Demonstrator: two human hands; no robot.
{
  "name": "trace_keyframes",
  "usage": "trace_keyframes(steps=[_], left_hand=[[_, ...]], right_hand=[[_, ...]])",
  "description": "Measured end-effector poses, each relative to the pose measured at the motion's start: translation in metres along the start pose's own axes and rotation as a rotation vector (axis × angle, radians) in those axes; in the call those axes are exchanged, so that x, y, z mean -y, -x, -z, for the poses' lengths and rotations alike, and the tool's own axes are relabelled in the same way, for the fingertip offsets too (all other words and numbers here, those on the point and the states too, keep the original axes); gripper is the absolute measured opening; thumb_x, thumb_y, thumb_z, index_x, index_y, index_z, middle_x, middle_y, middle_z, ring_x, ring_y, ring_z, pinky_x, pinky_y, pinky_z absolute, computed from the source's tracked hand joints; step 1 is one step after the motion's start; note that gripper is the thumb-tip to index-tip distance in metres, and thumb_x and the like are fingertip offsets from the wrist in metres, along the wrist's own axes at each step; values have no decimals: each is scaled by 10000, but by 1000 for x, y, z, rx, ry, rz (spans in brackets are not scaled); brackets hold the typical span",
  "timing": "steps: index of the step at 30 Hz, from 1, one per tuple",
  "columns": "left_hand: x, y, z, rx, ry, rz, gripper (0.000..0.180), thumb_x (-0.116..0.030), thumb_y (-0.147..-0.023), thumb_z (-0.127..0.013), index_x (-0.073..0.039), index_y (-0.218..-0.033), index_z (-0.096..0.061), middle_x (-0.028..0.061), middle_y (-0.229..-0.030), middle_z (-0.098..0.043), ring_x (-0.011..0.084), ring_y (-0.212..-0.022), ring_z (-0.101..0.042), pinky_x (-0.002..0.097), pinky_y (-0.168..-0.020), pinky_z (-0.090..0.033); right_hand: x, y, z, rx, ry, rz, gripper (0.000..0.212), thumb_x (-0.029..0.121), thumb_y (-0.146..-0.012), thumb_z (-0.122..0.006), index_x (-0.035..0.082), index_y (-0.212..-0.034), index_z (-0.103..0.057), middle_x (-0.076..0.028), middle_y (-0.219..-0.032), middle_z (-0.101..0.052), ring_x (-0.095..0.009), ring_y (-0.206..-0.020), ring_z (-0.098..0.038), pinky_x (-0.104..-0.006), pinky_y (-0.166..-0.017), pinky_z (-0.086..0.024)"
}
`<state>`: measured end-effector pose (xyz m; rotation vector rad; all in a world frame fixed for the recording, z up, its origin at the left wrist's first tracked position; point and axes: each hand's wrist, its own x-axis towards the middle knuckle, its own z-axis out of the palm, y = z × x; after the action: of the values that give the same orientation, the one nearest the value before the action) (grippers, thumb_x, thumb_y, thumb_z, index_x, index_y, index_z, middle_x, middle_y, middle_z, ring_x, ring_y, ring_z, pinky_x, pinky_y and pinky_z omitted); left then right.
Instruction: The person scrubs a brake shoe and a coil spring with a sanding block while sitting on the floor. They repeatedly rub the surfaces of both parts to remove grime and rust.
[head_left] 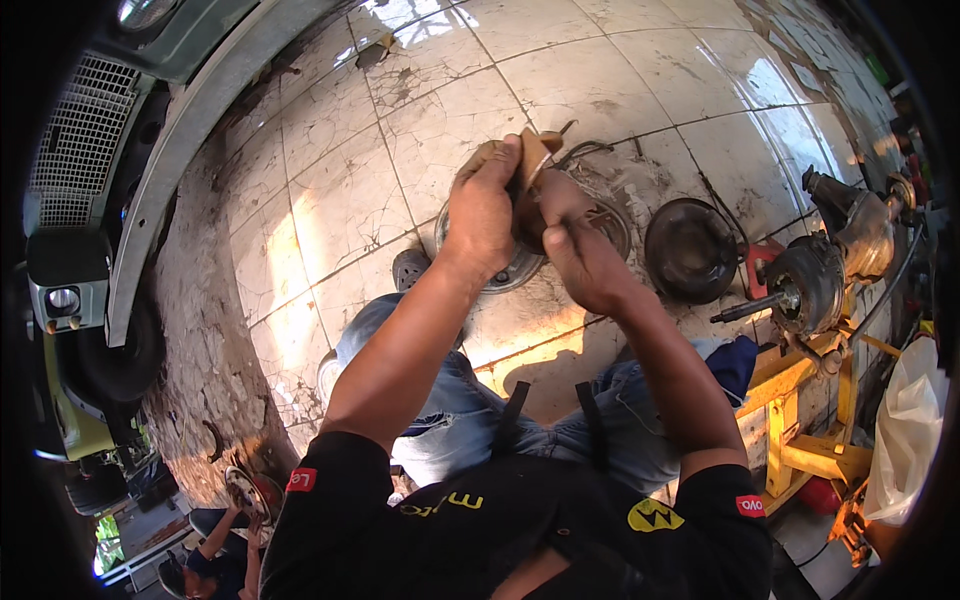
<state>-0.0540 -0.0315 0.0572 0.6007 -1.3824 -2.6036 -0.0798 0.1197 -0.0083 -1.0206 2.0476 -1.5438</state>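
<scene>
In front of me, both hands meet over the floor around a brown curved piece (535, 155) with a pale edge. Its exact kind is not clear. My left hand (483, 205) is closed on the piece's left side, thumb uppermost. From the right, my right hand (580, 245) is closed against the same piece, and its fingers are partly hidden. Beneath the hands lies a round metal plate (612, 222), mostly covered by them. A dark cable or hose (583, 150) lies just beyond.
A black round drum (692, 250) lies to the right. Beyond it, a greasy axle assembly (800, 285) rests by a yellow stand (815, 455). At left is a vehicle's metal bumper (150, 190). Lower left, another person (215, 560) handles a round part (255, 495).
</scene>
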Motion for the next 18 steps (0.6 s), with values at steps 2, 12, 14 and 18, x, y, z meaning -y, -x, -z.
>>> trace_keyframes(steps=[2,12,14,18], left_hand=[[-3,5,-11,15,-71,56,409,-296,-1039,-375,-4,-1171,-629,41,-957,-610,116,-811,-504,282,-711,-447],[-9,4,4,-13,-137,-21,404,-328,-1029,-436,1,-1197,-601,54,-868,-597,145,-769,-539,283,-673,-464],[-9,8,-4,-45,-82,-28,398,-327,-1025,-450,1,-1186,-608,49,-850,-592,143,-757,-533,278,-659,-462],[-5,5,2,-19,15,-70,382,-296,-1031,-440,16,-1173,-608,63,-941,-621,136,-785,-551,286,-694,-479]], right_hand=[[-5,1,6,-43,31,-71,597,468,-1021,-363,-52,-1287,-487,-334,-1237,-523,-446,-1218,-485,-434,-1004,-392],[17,9,27,-35,334,137,364,205,-965,-490,-39,-1228,-550,-294,-1271,-548,-447,-1159,-546,-456,-948,-465],[15,9,16,54,320,182,409,151,-920,-548,-16,-1290,-503,-274,-1276,-555,-423,-1193,-536,-446,-940,-475],[15,3,3,26,96,-71,550,121,-900,-576,-7,-1393,-370,-280,-1313,-524,-424,-1194,-543,-427,-929,-490]])
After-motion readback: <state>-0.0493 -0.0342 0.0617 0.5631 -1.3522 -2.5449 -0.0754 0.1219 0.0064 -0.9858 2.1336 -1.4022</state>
